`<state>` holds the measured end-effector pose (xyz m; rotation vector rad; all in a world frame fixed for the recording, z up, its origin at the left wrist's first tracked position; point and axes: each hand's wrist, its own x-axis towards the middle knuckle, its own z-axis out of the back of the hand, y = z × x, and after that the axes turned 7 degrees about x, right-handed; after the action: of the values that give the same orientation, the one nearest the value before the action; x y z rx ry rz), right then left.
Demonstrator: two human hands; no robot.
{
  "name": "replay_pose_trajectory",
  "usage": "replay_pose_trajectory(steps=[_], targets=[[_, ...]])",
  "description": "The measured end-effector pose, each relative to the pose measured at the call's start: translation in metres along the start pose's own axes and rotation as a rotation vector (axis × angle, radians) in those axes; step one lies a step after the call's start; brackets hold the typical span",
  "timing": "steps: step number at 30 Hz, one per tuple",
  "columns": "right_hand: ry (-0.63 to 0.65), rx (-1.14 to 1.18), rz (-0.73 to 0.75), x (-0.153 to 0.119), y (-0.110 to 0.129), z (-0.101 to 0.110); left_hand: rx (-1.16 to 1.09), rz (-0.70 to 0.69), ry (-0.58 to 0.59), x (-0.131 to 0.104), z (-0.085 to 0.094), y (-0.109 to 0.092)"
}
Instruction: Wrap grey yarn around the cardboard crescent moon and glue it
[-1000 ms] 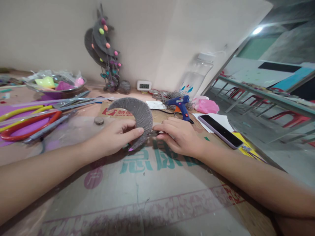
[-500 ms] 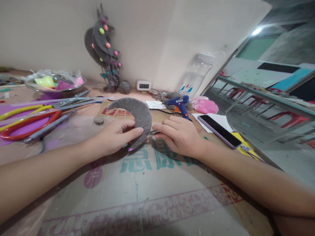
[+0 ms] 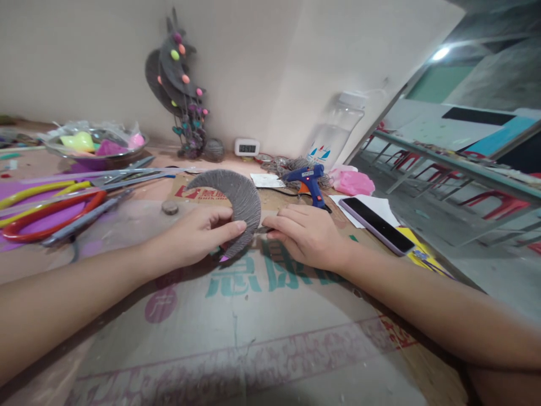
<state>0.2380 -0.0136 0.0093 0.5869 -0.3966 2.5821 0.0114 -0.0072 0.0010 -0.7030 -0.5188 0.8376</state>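
A crescent moon wrapped in grey yarn point(image 3: 247, 200) stands tilted above the cardboard, its lower tip showing a bit of bare pink. My left hand point(image 3: 200, 234) grips its lower part, thumb on the near face and the other fingers behind. Just right of the crescent's outer edge, my right hand point(image 3: 308, 234) is closed in a pinch with curled fingers. A short piece of grey yarn point(image 3: 261, 229) seems to run from those fingertips toward the crescent; most of it is hidden or too thin to follow.
Printed cardboard point(image 3: 203, 344) covers the table. Behind the hands are a blue glue gun point(image 3: 311, 183), a white timer point(image 3: 247, 148) and a water bottle point(image 3: 333, 135). A phone point(image 3: 377, 225) lies right; scissors point(image 3: 54, 217) and a bowl point(image 3: 97, 160) are left. A decorated crescent hanging point(image 3: 175, 73) leans on the wall.
My right hand has shifted slightly down, its fingers a little more closed beside the crescent's edge. My left hand and the crescent stay nearly where they were.
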Motion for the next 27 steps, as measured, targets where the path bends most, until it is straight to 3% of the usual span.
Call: replay_pose_trajectory(steps=[8,21,27], targets=[[-0.076,0.116,-0.076,-0.0027,0.0007,-0.0019,0.004,0.036,-0.026,0.0,0.0002,-0.0025],[-0.03,0.098,-0.061,-0.0022,0.0022,-0.0027,-0.001,0.027,0.001,0.0008,0.0008,-0.0014],[0.019,0.185,-0.135,-0.0042,0.0012,-0.0037,0.043,0.006,-0.027,0.0004,0.0005,0.0022]])
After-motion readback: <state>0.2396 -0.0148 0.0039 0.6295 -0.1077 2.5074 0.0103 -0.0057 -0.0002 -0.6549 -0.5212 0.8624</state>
